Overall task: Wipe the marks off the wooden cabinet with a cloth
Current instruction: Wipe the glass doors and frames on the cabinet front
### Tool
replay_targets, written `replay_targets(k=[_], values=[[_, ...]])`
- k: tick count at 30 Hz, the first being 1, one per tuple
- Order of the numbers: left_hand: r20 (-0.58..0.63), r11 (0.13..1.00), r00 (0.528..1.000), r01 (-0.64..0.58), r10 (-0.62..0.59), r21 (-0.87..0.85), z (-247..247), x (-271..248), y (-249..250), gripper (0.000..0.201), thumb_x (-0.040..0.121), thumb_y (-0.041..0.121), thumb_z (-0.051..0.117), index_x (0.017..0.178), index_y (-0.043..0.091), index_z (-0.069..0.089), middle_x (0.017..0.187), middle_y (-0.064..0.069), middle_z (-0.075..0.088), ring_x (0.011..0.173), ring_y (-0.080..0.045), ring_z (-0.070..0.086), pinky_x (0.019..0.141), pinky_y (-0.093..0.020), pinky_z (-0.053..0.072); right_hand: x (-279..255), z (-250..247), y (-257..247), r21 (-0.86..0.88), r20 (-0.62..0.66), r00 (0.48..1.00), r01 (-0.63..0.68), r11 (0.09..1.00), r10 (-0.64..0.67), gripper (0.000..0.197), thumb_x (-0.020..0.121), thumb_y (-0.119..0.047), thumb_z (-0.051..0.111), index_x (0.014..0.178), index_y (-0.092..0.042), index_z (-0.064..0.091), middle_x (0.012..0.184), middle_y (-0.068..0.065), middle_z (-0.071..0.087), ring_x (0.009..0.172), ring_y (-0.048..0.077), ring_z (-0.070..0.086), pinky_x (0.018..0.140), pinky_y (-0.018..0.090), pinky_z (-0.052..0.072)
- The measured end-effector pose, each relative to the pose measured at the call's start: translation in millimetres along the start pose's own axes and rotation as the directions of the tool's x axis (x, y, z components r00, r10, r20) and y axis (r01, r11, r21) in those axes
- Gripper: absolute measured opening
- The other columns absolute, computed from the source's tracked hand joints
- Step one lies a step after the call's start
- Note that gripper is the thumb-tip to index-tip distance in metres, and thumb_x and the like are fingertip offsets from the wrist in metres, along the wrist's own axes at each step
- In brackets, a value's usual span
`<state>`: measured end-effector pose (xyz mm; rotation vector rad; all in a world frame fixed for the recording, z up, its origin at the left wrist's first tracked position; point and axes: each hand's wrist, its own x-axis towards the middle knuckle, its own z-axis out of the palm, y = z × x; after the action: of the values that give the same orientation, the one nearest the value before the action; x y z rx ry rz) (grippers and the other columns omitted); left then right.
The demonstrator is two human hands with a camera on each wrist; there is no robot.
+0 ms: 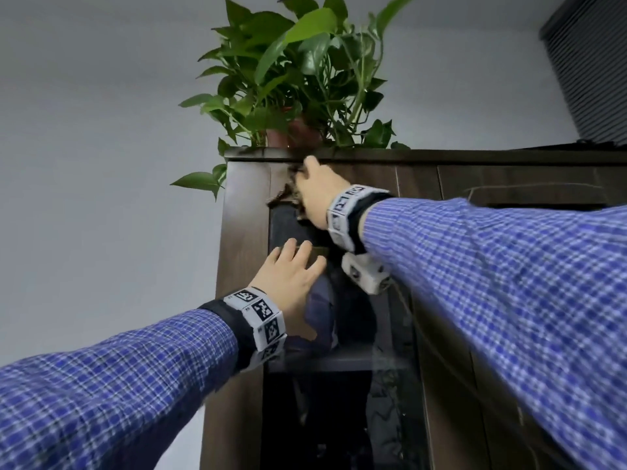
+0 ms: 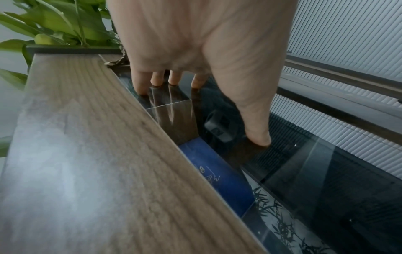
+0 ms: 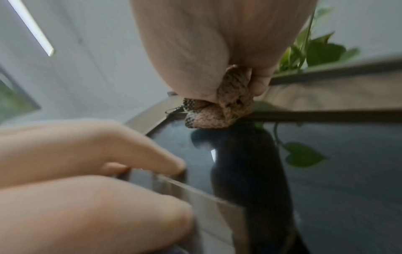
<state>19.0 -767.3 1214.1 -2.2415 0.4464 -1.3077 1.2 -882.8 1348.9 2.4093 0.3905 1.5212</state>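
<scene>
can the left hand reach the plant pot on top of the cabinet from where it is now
Probably yes, with a stretch. The left hand lies flat on the glass door, well below the plant pot; the right hand and cloth sit in between.

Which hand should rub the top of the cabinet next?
The right hand, probably. It already grips the cloth against the wooden cabinet near its top edge, while the left hand holds no cloth and rests with straight fingers on the glass door.

head: low, facing up at cabinet top, plant at 12 o'clock | wrists: close along fingers, facing glass door | shared: cabinet's upper corner
</scene>
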Motion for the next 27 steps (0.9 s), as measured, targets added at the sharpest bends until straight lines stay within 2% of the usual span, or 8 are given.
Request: replay_targets(k=[3,6,11,14,17,20,23,27], values=[[-0.006,1.000,1.000,-0.003,0.003,0.002,2,1,-2,0.130,0.039,0.085,0.069,0.143,0.019,0.028,0.148,-0.012,0.029,0.133,-0.038,0.030,0.111,-0.051,0.034,-5,2,8,0.000,-0.033,0.999,-0.019,1.000,0.019,0.036,0.090,-0.004,0.049,0.126,-0.008,0.046,0.137,0.013,0.030,0.109,0.036,0.049,0.071,0.040,0.040],[-0.006,1.000,1.000,0.010,-0.010,0.013,-3,0,0,0.126,0.038,0.085,0.069,0.139,0.020,0.032,0.143,-0.010,0.032,0.128,-0.034,0.032,0.107,-0.049,0.038,-12,7,59,0.016,-0.054,0.998,-0.030,0.999,0.031,0.030,0.088,-0.006,0.044,0.118,-0.009,0.047,0.128,0.015,0.036,0.104,0.041,0.053,0.068,0.041,0.040],[0.021,0.999,0.999,0.025,-0.026,0.031,-10,-5,3,0.128,0.045,0.083,0.070,0.147,0.019,0.026,0.158,-0.013,0.017,0.145,-0.037,0.017,0.117,-0.052,0.026,-47,1,169,-0.203,0.049,0.987,-0.143,0.969,0.156,0.035,0.087,-0.014,0.060,0.121,-0.007,0.055,0.123,0.017,0.036,0.095,0.039,0.057,0.079,0.041,0.051],[0.055,0.998,0.998,-0.030,0.027,0.051,-17,0,11,0.134,0.053,0.082,0.070,0.156,0.020,0.011,0.164,-0.012,0.002,0.152,-0.037,0.002,0.122,-0.053,0.015,-65,4,184,-0.216,0.087,0.974,-0.187,0.958,0.210,0.042,0.082,-0.012,0.066,0.122,-0.009,0.056,0.127,0.016,0.033,0.088,0.035,0.058,0.075,0.036,0.051],[0.076,0.998,0.995,-0.061,0.059,0.019,-20,10,27,0.135,0.058,0.081,0.068,0.159,0.023,-0.002,0.166,-0.011,-0.004,0.153,-0.034,-0.005,0.124,-0.052,0.010,-95,29,176,-0.094,0.003,0.993,-0.120,0.988,0.121,0.038,0.081,-0.003,0.059,0.118,-0.008,0.051,0.128,0.014,0.031,0.088,0.032,0.053,0.079,0.037,0.051],[0.098,0.998,0.993,-0.056,0.060,-0.035,-20,15,51,0.135,0.061,0.083,0.067,0.159,0.023,-0.004,0.166,-0.010,-0.008,0.154,-0.033,-0.008,0.125,-0.052,0.005,-142,64,164,0.057,-0.057,0.998,0.002,0.998,0.001,0.034,0.086,-0.005,0.052,0.118,-0.014,0.046,0.126,0.008,0.034,0.095,0.032,0.051,0.078,0.043,0.052],[0.090,0.999,0.995,-0.032,0.035,-0.033,-17,19,76,0.137,0.060,0.083,0.069,0.160,0.021,-0.004,0.166,-0.014,-0.009,0.153,-0.036,-0.009,0.125,-0.052,0.005,-197,94,154,0.056,0.013,0.990,0.139,0.989,-0.140,0.051,0.087,-0.013,0.051,0.134,-0.025,0.036,0.132,0.003,0.035,0.102,0.029,0.051,0.076,0.040,0.052],[0.084,0.998,0.996,0.043,-0.040,-0.043,-16,21,89,0.141,0.057,0.083,0.070,0.159,0.021,-0.003,0.166,-0.016,-0.007,0.153,-0.038,-0.009,0.124,-0.056,0.007,-274,123,135,-0.004,0.128,0.917,0.382,0.924,-0.379,0.070,0.077,-0.005,0.060,0.142,-0.018,0.038,0.136,0.008,0.036,0.103,0.028,0.049,0.072,0.038,0.054]])
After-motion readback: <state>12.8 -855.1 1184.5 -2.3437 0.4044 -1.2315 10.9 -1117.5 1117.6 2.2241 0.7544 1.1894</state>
